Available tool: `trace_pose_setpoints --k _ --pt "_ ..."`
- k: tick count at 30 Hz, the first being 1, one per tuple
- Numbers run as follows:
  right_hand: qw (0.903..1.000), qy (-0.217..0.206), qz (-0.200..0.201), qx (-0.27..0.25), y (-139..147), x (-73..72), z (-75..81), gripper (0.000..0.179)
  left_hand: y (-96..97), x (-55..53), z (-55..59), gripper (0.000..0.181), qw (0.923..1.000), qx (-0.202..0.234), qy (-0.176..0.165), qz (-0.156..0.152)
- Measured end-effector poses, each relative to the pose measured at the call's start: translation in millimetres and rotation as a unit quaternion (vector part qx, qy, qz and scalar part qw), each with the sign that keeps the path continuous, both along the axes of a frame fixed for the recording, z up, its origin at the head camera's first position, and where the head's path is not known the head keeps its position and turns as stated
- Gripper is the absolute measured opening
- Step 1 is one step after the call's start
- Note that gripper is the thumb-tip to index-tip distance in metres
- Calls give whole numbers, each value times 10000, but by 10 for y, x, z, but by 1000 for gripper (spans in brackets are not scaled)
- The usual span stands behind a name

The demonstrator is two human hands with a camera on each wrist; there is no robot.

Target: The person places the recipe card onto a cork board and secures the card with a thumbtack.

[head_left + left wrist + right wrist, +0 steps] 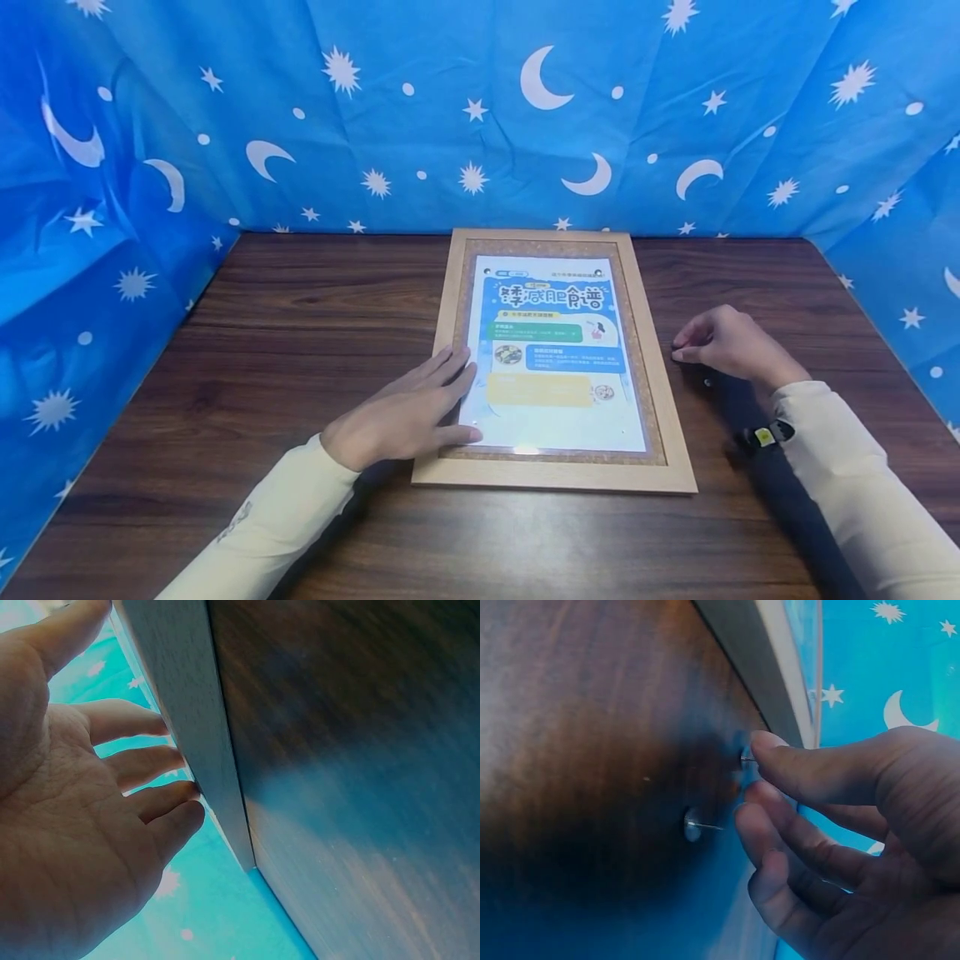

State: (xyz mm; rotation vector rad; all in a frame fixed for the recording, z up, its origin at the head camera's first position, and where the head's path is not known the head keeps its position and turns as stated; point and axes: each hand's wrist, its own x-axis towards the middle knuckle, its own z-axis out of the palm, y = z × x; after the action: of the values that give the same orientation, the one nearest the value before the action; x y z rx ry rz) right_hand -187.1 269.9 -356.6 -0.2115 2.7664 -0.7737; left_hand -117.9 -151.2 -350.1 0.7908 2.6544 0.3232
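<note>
A wood-framed cork board (555, 477) lies on the table with a printed blue and white sheet (558, 433) on it. Round metal thumbtacks sit at the sheet's two upper corners. My left hand (408, 408) rests along the board's left edge, fingers extended and thumb near the sheet's lower left corner. To the right of the board, my right hand (731, 343) is down at the table, its thumb and fingertips pinching a thumbtack (745, 758) by the pin. Beside it another thumbtack (693, 825) lies with its point up.
A dark wood-grain table (300, 317) carries everything. Blue cloth (435, 108) with white moons and stars encloses the back and both sides. The board's far edge comes close to the back cloth. A dark strapped device (768, 433) is on the right wrist.
</note>
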Motion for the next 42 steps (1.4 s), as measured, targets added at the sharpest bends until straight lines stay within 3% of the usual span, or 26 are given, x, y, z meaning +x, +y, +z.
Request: trace_pose_setpoints --k 6,13,21,28,42 --pt "9994 -215 -242 -86 -28 28 -38 10 -4 11 2 84 9999 94 5 -88" --pt "9996 -42 -255 -105 -52 32 -53 12 -21 11 -1 84 10000 45 10 -73" --pt "9991 346 -189 -132 -144 62 119 15 -27 18 10 85 10000 -79 11 -39" --pt "9965 691 140 -447 -480 142 246 10 -28 60 20 85 9999 -143 37 -25" --pt "9885 631 1072 -864 -1260 269 302 10 -51 140 -14 82 9991 -275 275 -182"
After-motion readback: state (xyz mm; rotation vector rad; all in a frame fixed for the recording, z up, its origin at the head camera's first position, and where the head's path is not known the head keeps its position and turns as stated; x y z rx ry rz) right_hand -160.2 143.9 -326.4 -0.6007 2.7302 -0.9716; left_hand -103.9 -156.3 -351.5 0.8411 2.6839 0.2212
